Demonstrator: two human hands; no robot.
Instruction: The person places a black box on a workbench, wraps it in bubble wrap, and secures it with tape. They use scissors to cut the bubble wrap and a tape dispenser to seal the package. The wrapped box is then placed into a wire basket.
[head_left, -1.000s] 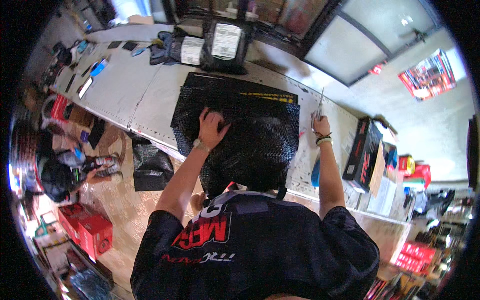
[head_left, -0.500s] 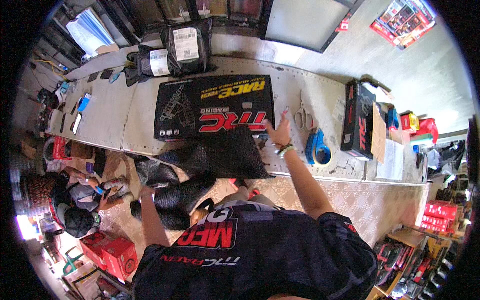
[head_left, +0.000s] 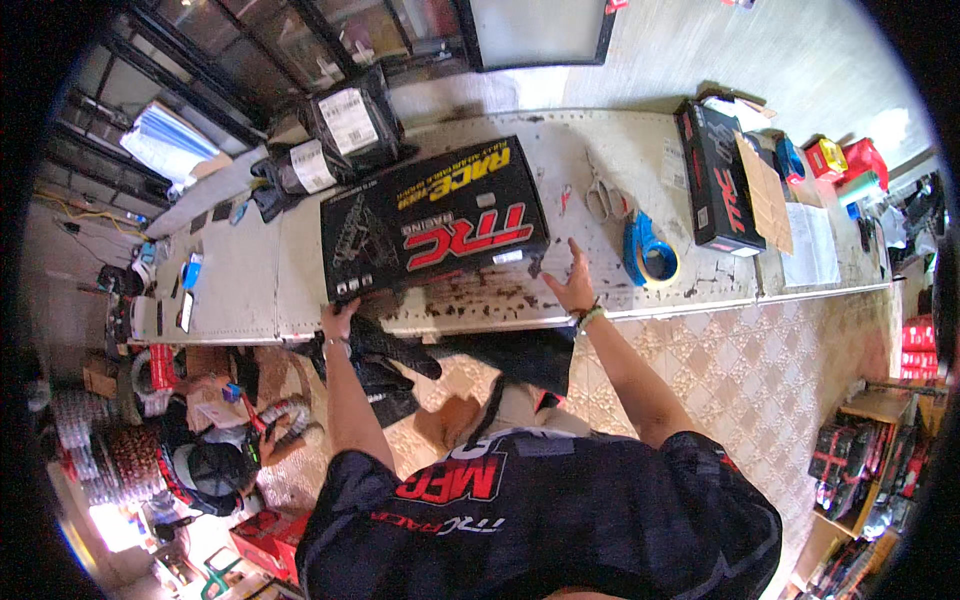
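Note:
A flat black printed box (head_left: 435, 215) lies on the grey worktable (head_left: 640, 305). At its near left corner is my left hand (head_left: 338, 320), thumb and fingers apart; whether they press on the box is hard to tell. My right hand (head_left: 573, 288) is open with spread fingers, just off the box's near right corner. Black plastic sheeting (head_left: 515, 355) hangs below the table's front edge, between my forearms. Part of it bunches beside my left wrist.
Right of the box lie scissors (head_left: 605, 198) and a blue tape dispenser (head_left: 648, 250). Another black box (head_left: 718, 180) stands farther right, by cardboard and papers. Wrapped black parcels (head_left: 345, 125) sit back left. A person in a cap (head_left: 212, 475) is low at left.
The black plastic has dropped from the tabletop to below the front edge. My left hand has risen to the box's corner. My right hand stays near the box. The view has shifted.

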